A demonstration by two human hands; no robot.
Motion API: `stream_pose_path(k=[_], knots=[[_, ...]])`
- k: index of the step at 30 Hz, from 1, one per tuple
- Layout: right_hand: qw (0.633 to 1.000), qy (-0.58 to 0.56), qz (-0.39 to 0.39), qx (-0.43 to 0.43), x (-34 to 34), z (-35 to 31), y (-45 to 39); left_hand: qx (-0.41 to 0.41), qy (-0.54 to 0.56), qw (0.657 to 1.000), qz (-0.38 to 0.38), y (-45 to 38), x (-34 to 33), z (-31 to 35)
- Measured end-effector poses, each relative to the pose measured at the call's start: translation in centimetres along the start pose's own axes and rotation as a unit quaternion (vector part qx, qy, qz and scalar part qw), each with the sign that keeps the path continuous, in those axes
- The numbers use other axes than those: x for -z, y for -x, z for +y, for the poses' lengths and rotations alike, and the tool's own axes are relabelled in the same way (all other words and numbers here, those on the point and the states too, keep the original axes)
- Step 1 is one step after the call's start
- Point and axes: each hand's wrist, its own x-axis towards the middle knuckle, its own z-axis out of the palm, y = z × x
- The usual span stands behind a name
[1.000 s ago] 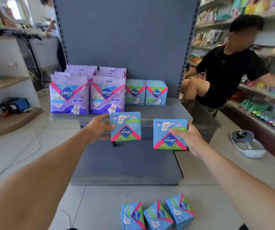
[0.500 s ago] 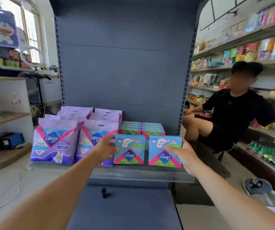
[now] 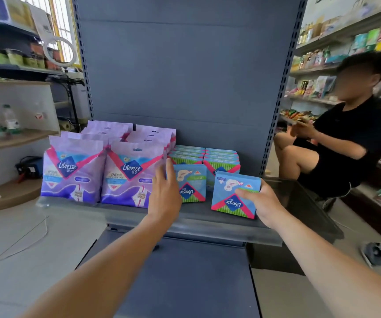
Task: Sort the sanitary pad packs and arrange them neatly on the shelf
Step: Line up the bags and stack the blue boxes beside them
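Shop aisle, grey metal shelf (image 3: 125,215) with purple Libresse bags (image 3: 129,177) at left. Left hand (image 3: 165,196) rests nearly flat-fingered on a small blue square pad pack (image 3: 193,183) standing upside-down in front of the blue row. Right hand (image 3: 262,203) pinches a second blue pack (image 3: 232,197), tilted over the shelf front. Risk: tilted pack set askew topples or knocks its neighbour.
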Motion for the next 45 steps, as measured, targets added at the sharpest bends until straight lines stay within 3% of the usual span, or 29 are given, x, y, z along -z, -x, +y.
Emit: stream_pose_path(k=[2, 4, 7, 11, 22, 28, 34, 37, 40, 45], knots=[[1.000, -0.003, -0.009, 0.001, 0.3, 0.1, -0.3, -0.104, -0.070, 0.991, 0.039, 1.0, -1.0, 0.9], [1.000, -0.008, -0.015, 0.003, 0.5, 0.3, -0.4, -0.169, -0.094, 0.980, -0.044, 2.2, -2.0, 2.1], [1.000, -0.022, -0.021, 0.005, 0.5, 0.4, -0.5, -0.127, -0.105, 0.964, -0.209, 2.5, -2.7, 3.4], [0.999, -0.021, -0.024, 0.001, 0.6, 0.4, -0.9, -0.096, -0.127, 0.953, -0.258, 0.9, -3.0, 3.6], [1.000, -0.017, -0.022, 0.000, 0.4, 0.6, -1.4, -0.105, -0.148, 0.964, -0.196, -1.7, -2.3, 0.7], [0.999, -0.020, -0.026, 0.006, 0.4, 0.9, -1.9, -0.181, -0.131, 0.943, -0.246, -3.0, -2.5, -0.2], [0.999, -0.019, -0.030, 0.006, 0.5, 1.1, -2.4, -0.135, -0.143, 0.969, -0.153, -3.2, -3.0, -0.5], [0.999, -0.020, -0.036, 0.008, 0.6, 1.2, -2.4, -0.166, -0.154, 0.966, -0.122, -2.8, -3.5, 0.2], [0.999, -0.019, -0.037, 0.010, 0.7, 1.3, -2.6, -0.206, -0.140, 0.957, -0.146, -3.0, -4.2, 1.4], [0.999, -0.005, -0.041, 0.004, 0.8, 1.2, -2.8, -0.157, -0.126, 0.968, -0.152, -3.8, -4.4, 1.5]])
